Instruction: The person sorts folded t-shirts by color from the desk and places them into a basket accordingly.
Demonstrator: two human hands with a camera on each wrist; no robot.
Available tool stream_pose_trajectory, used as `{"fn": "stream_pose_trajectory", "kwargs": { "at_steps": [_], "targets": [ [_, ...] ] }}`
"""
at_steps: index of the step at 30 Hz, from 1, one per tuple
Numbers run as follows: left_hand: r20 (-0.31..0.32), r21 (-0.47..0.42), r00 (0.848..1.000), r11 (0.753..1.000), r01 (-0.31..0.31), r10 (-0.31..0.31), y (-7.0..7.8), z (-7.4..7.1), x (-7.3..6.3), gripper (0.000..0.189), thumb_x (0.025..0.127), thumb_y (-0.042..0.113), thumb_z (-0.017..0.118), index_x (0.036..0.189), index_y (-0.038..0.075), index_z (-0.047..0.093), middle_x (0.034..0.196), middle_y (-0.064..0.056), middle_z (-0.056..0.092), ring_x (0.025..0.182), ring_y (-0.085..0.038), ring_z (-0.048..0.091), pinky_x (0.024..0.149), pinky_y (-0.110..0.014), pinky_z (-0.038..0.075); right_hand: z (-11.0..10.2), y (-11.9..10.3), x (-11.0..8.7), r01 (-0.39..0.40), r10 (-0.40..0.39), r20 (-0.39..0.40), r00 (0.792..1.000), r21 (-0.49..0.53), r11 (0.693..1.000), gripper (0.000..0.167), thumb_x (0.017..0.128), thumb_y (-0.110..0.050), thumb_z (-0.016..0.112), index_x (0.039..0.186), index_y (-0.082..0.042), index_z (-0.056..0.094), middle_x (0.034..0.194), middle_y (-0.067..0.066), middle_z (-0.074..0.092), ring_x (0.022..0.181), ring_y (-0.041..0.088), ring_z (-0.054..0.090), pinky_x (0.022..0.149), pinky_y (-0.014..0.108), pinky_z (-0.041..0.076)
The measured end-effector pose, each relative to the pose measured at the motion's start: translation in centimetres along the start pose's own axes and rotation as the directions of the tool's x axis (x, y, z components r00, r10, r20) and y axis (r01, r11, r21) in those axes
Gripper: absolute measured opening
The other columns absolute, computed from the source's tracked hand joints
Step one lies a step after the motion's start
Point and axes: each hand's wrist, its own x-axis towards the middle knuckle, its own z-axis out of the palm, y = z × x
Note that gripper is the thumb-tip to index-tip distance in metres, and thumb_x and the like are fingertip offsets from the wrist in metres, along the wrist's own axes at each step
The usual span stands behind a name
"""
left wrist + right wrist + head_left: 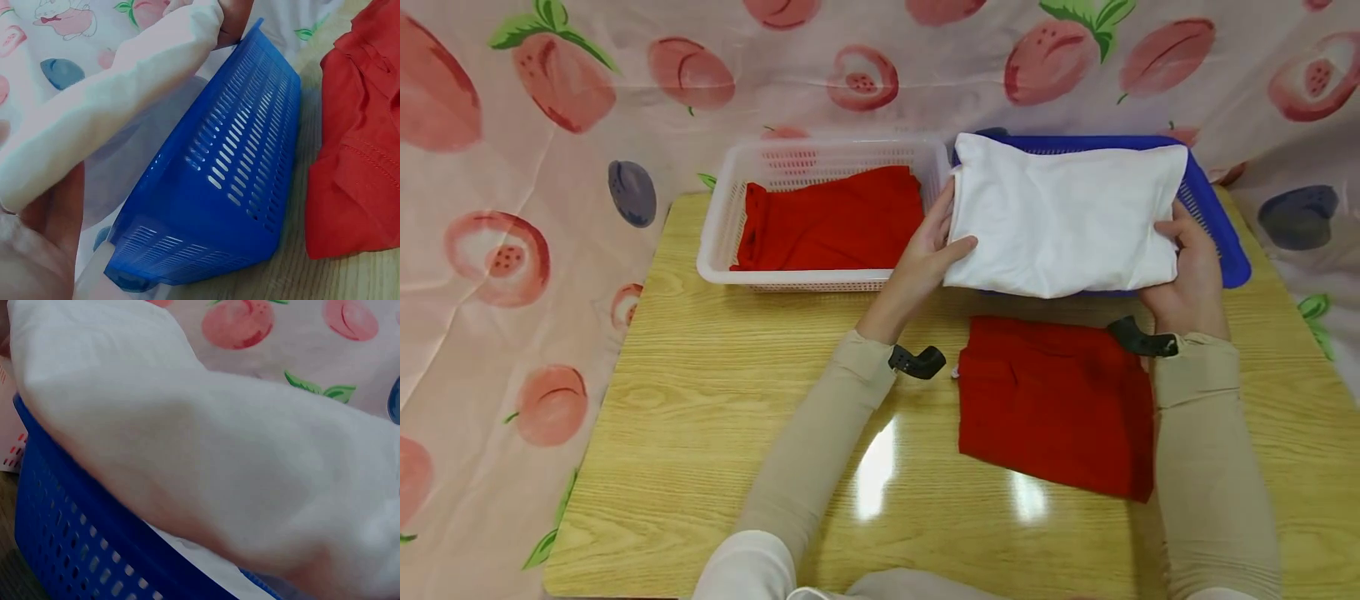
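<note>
A folded white cloth (1067, 217) hangs over the blue basket (1221, 242), held level between both hands. My left hand (925, 254) grips its left edge, the thumb lying on top. At the opposite edge my right hand (1191, 275) holds it with curled fingers. In the left wrist view the cloth (106, 100) shows edge-on above the basket's slotted side (231, 156). The right wrist view has the cloth (206, 444) filling most of the frame, and something white (200, 562) shows inside the basket below.
A folded red cloth (1052, 408) lies on the wooden table (722, 400) in front of the blue basket. Left of that basket stands a white basket (715, 242) with another red cloth (842, 221) in it. A fruit-patterned sheet (572, 292) hangs behind and at the sides.
</note>
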Motion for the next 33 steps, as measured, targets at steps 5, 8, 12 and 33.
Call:
{"fn": "stream_pose_trajectory", "kwargs": {
  "at_steps": [5,8,12,33],
  "targets": [
    [0.028,-0.026,0.998,0.998,0.055,-0.055,0.2,0.4,0.7,0.072,0.087,-0.001,0.047,0.144,0.021,0.009,0.145,0.009,0.017,0.123,-0.005,0.031,0.093,-0.029,0.039,-0.5,-0.7,0.4,0.018,-0.018,-0.013,1.0,-0.008,1.0,0.051,0.086,0.009,0.032,0.129,-0.015,0.044,0.135,0.001,0.038,0.122,0.02,0.035,0.101,0.034,0.025],
    [0.039,-0.025,0.995,0.996,0.088,-0.087,0.2,0.6,1.1,0.072,0.088,0.001,0.048,0.144,0.024,0.008,0.144,0.01,0.018,0.122,-0.006,0.033,0.092,-0.029,0.039,-1.0,-0.9,0.6,0.019,-0.019,-0.001,1.0,0.003,1.0,0.052,0.086,0.009,0.032,0.13,-0.016,0.044,0.135,0.001,0.037,0.123,0.02,0.034,0.101,0.034,0.024],
    [0.051,-0.021,0.991,0.992,0.126,-0.125,0.2,0.8,1.5,0.072,0.089,0.003,0.048,0.144,0.025,0.007,0.144,0.007,0.021,0.121,-0.005,0.034,0.094,-0.028,0.038,-1.4,-1.3,1.0,0.017,-0.017,0.001,1.0,0.027,0.999,0.052,0.086,0.009,0.03,0.129,-0.015,0.044,0.135,0.001,0.036,0.122,0.02,0.034,0.1,0.035,0.025],
    [-0.064,0.052,0.951,0.951,0.305,-0.301,-0.8,1.0,4.7,0.073,0.088,-0.007,0.044,0.143,0.029,0.012,0.142,0.002,0.029,0.123,-0.008,0.033,0.097,-0.028,0.033,-1.6,-2.8,2.9,0.131,-0.128,-0.045,0.991,0.07,0.989,0.052,0.081,0.014,0.036,0.125,-0.011,0.048,0.131,0.004,0.044,0.118,0.024,0.041,0.097,0.041,0.032]
  ]
}}
